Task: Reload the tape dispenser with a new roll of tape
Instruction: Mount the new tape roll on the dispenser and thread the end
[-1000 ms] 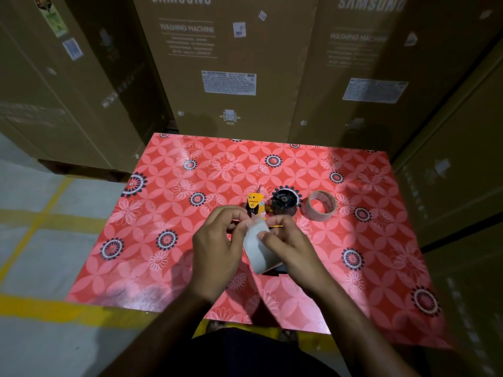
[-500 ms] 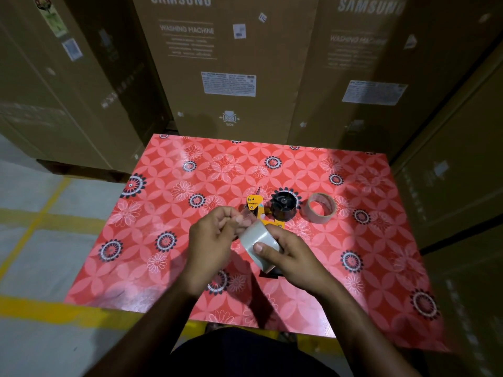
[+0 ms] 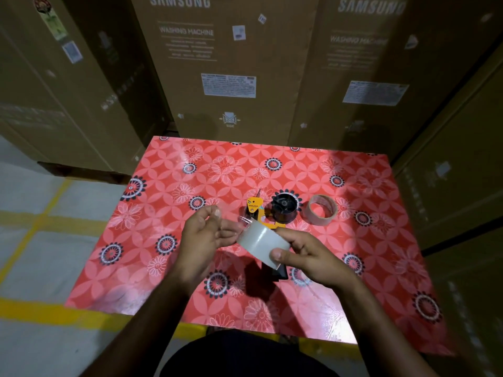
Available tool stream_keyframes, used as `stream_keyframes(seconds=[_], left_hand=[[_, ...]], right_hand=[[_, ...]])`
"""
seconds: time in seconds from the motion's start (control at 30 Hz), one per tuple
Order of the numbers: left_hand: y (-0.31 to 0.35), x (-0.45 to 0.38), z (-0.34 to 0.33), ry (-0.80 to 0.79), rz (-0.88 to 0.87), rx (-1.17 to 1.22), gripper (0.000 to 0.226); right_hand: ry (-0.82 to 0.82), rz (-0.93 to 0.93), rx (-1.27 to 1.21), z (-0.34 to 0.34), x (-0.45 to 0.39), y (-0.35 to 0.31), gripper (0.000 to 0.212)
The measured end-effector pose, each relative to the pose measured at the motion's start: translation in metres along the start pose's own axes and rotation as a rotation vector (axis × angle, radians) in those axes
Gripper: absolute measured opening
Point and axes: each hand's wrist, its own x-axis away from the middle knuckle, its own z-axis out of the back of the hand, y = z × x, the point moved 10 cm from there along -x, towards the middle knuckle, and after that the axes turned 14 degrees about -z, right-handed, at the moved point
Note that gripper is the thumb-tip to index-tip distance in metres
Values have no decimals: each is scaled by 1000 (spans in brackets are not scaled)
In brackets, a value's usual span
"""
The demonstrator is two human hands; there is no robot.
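Both hands on new tape roll, dispenser behind.

This is a warehouse or stockroom. Tall brown cardboard cartons printed "SAMSUNG" and "WASHING MACHINE" stand packed side by side, with shipping labels stuck on their faces. More cartons close in on the left and right. Yellow lane lines run across the grey concrete floor. A small surface under a red flowered cover stands against the stack.

Right hand gripping, left hand raised, fingers pinched.
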Motion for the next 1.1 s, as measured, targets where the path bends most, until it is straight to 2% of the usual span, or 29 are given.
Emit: stream_keyframes(seconds=[0.07,0.13,0.23,0.3,0.4,0.5,0.6,0.7,0.83,0.93,1.0,1.1], left_hand=[[-1,-2,-3,-24,17,34,16],[-1,-5,-8,-41,23,68,18],[-3,-7,-13,-72,9,130,19],[-7,-10,-13,-114,5,152,17],[-18,-17,-4,-171,-25,29,16],[-37,-22,-1,-243,-28,-121,22],[-56,-35,7,-220,-31,-190,14],[-69,-53,16,-187,-32,-278,10],[-79,-82,-18,-336,7,-504,63],[-82,-104,-65,-498,-54,-697,93],[-90,-115,-89,-581,-72,-773,105],[-110,-124,-106,-626,-64,-766,106]], right_hand=[[111,48,126,10,0,1,32],[233,50,70,25,-2,6,34],[173,-82,-195,30,-11,28,73],[142,-159,-294,30,-17,44,88],[310,-133,-157,56,-19,49,96],[427,-48,19,82,-22,40,94],[488,33,186,101,-32,29,92],[550,21,259,121,-47,30,96],[574,-40,466,143,-81,38,100],[530,-58,519,145,-101,42,99],[490,-68,494,142,-111,45,98],[476,-34,455,140,-121,49,95]])
